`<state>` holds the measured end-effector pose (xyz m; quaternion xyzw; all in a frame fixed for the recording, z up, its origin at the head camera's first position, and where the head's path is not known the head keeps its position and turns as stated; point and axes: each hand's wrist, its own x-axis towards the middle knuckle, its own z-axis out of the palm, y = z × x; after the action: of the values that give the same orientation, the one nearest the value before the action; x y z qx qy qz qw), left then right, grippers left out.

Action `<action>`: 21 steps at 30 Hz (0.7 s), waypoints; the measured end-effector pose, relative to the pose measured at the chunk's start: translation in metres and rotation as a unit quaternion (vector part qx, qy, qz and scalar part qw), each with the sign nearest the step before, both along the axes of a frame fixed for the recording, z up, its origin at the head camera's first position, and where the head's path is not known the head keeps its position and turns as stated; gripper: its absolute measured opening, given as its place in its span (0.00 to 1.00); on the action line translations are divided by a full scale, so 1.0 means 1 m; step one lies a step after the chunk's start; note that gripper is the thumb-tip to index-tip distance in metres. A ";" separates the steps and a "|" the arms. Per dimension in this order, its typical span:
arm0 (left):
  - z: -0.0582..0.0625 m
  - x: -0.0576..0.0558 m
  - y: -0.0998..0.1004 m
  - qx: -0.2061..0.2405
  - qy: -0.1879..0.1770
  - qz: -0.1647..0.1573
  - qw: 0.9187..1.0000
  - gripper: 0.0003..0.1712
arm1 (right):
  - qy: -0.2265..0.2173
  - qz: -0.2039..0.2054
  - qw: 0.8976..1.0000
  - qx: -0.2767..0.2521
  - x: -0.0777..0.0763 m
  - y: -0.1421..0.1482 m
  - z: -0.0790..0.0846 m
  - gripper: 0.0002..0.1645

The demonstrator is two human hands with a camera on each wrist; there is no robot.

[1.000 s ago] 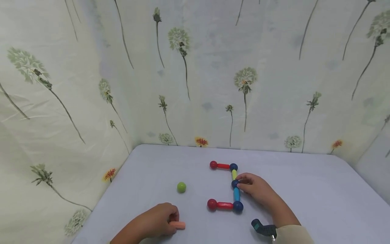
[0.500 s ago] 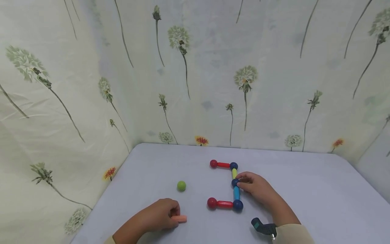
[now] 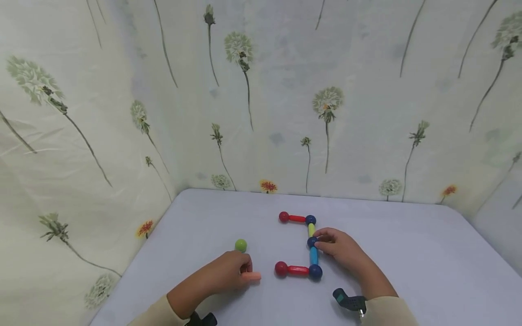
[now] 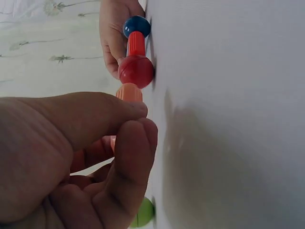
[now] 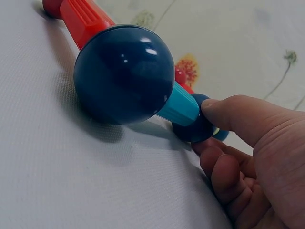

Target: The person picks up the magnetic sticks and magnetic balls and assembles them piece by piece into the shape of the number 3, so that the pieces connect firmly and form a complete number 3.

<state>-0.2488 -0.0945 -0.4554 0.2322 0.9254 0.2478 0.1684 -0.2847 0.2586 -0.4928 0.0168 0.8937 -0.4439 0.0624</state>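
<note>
My left hand [image 3: 230,271] pinches an orange ribbed stick [image 3: 251,275] between thumb and index finger, low over the white table. In the left wrist view the stick's end points at the near red ball [image 4: 136,71]. My right hand [image 3: 338,248] grips the middle dark blue ball [image 5: 193,128] with thumb and fingertips. A blue stick [image 3: 313,256] joins that ball to the near dark blue ball [image 3: 315,271], where a red stick [image 3: 298,270] leads left to the near red ball. Away from me, a yellow stick [image 3: 311,230] runs to the far dark blue ball [image 3: 311,220].
Another red stick [image 3: 297,218] runs left from the far dark blue ball to a far red ball [image 3: 283,217]. A loose green ball [image 3: 241,245] lies just beyond my left hand. A curtain [image 3: 261,99] printed with dandelions hangs behind the table [image 3: 408,253].
My left hand has moved forward and right with the orange stick, nearer to the near red ball and the green ball. My right hand keeps its grip on the middle blue ball.
</note>
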 end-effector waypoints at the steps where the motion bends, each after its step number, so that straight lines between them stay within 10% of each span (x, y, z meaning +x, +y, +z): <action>1: 0.001 -0.001 0.004 -0.002 0.004 0.001 1.000 0.12 | -0.001 0.000 1.000 -0.001 0.000 0.000 0.000 0.20; 21: 0.024 -0.037 0.055 -0.027 0.015 0.022 0.999 0.11 | -0.008 -0.006 1.000 -0.005 -0.002 0.001 -0.002 0.18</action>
<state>-0.2854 -0.0391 -0.4319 0.2106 0.9391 0.2226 0.1555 -0.2869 0.2600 -0.4944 0.0257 0.8908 -0.4486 0.0666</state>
